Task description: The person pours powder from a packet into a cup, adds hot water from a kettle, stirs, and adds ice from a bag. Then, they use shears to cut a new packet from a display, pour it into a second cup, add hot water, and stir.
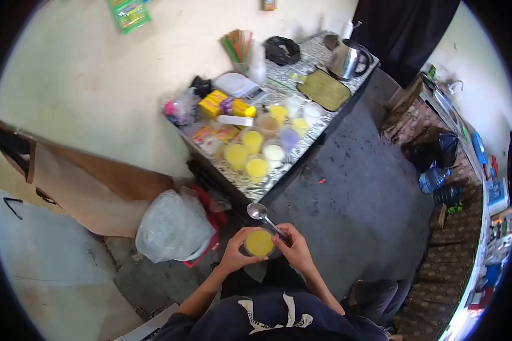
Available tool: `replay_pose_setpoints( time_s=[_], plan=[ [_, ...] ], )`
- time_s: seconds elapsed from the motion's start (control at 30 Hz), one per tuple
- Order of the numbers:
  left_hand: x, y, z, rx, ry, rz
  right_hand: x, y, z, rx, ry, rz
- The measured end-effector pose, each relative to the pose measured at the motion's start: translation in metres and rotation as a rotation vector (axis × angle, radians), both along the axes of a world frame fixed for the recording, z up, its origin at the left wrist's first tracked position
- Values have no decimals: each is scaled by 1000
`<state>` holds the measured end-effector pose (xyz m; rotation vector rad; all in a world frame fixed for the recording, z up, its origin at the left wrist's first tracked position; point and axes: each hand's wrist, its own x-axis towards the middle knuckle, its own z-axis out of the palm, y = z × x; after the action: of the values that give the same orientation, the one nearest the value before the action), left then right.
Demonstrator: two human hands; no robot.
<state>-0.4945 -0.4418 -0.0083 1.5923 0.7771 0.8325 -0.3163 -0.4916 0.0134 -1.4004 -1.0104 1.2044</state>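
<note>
My left hand (237, 251) is wrapped round the side of a clear cup (259, 243) with yellow contents, held in front of my body. My right hand (292, 246) grips the handle of a metal spoon (257, 211), its round bowl pointing up and away to the left. The fingers of that hand also touch the cup's right side. Beyond my hands, on the table (256, 189), stand several similar cups, among them a yellow one (257, 167), a white one (273, 152), a purple one (289, 138) and a brown one (268, 124).
Yellow boxes (213, 104), a kitchen scale (236, 85), straws (238, 46), a green tray (324, 90) and a metal kettle (347, 59) share the table. A large plastic bag (173, 227) sits at left. Another person's legs (375, 301) show at lower right.
</note>
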Motion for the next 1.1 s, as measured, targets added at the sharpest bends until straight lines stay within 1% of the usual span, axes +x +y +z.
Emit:
replay_pose_setpoints(
  time_s=[0.07,0.1,0.13,0.2,0.27,0.33,0.37,0.5,0.57,0.67,0.77,0.83,0.9,0.97,1.0,1.07,1.1],
  plan=[
    [45,-5,5,-45,-42,-43,42,-10,8,-68,-74,-19],
    [67,-7,6,-40,-16,-53,63,-14,4,-36,-94,-42],
    [88,-9,5,-50,-21,-66,83,-17,2,-46,-99,-55],
    [127,-11,-1,-79,-135,-77,120,-22,2,17,-34,-116],
    [161,-8,6,-59,-142,-106,153,-22,6,24,-42,-117],
    [190,-2,12,-39,-120,-130,180,-19,6,111,-62,-134],
    [202,4,19,37,-69,-145,193,-18,11,106,-41,-131],
    [245,27,23,99,-64,-136,229,2,20,138,39,-153],
    [262,43,28,185,-35,-113,246,17,27,75,20,-160],
    [286,71,30,231,-11,-104,270,45,25,99,65,-145],
    [310,101,31,171,-48,-80,298,78,23,75,64,-73],
    [324,125,30,174,-61,-65,314,104,23,98,67,-47],
    [341,150,37,168,-84,-37,332,136,32,110,61,-7],
    [353,175,50,167,-80,10,345,165,41,117,175,18],
    [355,187,56,165,-78,44,350,180,46,111,176,52],
    [359,213,64,256,-45,79,360,210,59,107,107,72],
    [360,225,64,298,-32,132,364,227,65,105,84,117]
  ],
)
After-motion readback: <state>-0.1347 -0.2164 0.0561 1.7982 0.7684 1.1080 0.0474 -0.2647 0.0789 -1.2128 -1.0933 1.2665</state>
